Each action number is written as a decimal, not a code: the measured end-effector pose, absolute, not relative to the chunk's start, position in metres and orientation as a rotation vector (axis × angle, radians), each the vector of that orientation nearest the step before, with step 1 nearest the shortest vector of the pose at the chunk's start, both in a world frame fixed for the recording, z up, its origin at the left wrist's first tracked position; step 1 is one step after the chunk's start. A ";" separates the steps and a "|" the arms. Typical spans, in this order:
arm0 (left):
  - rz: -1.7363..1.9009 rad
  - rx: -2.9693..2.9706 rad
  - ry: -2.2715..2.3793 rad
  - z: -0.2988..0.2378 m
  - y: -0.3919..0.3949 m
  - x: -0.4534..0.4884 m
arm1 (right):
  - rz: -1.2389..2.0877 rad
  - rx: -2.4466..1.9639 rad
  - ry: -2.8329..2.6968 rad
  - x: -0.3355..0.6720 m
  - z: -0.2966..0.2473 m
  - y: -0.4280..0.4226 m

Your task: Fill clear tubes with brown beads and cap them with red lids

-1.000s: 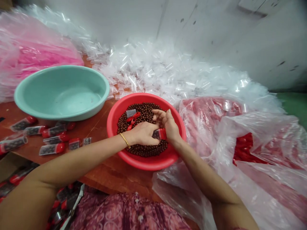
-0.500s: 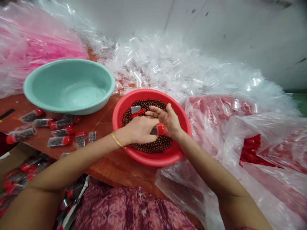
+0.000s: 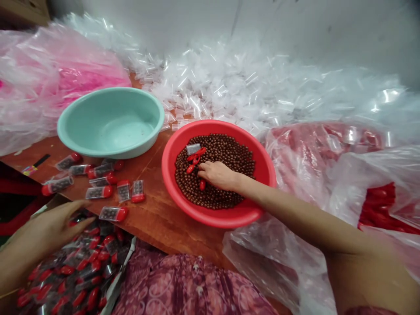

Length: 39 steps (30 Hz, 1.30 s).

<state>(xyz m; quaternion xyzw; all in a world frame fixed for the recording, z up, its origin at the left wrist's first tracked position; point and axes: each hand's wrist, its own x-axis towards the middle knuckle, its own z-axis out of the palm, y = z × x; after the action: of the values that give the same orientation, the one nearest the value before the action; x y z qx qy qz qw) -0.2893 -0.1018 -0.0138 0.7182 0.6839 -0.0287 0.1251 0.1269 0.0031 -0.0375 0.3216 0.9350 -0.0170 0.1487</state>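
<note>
My right hand (image 3: 218, 175) rests inside the red bowl (image 3: 249, 212) on a bed of small brown beads (image 3: 229, 153). Its fingers are curled down, and what they pinch is hidden. Red caps (image 3: 190, 168) and an empty clear tube (image 3: 193, 148) lie on the beads just beyond the fingertips, and another red cap (image 3: 202, 184) shows under the thumb. My left hand (image 3: 49, 227) hovers open, fingers stretched, over a box of filled red-capped tubes (image 3: 75, 271) at the lower left. One filled tube (image 3: 113, 213) lies on the table edge just past its fingertips.
A teal bowl (image 3: 111, 122) stands left of the red one, with several filled tubes (image 3: 98, 191) on the wooden table (image 3: 154, 218) before it. A heap of clear tubes (image 3: 229, 87) lines the wall. A pink bag (image 3: 49, 74) sits far left, a bag of red caps (image 3: 344, 175) on the right.
Both hands held a capped tube over the red bowl. My left hand has since swung down-left to the box and now holds nothing; a filled tube lies by it. The right hand dropped onto the beads.
</note>
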 end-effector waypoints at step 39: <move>-0.736 2.928 0.981 0.012 0.059 -0.011 | -0.507 2.453 2.020 0.181 -0.004 -0.011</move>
<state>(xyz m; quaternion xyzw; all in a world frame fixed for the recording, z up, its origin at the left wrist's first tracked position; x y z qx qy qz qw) -0.0106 0.0587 0.0124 0.9223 0.3090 -0.2317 -0.0162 0.1807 -0.0108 -0.0037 0.7618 0.6273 -0.1575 -0.0383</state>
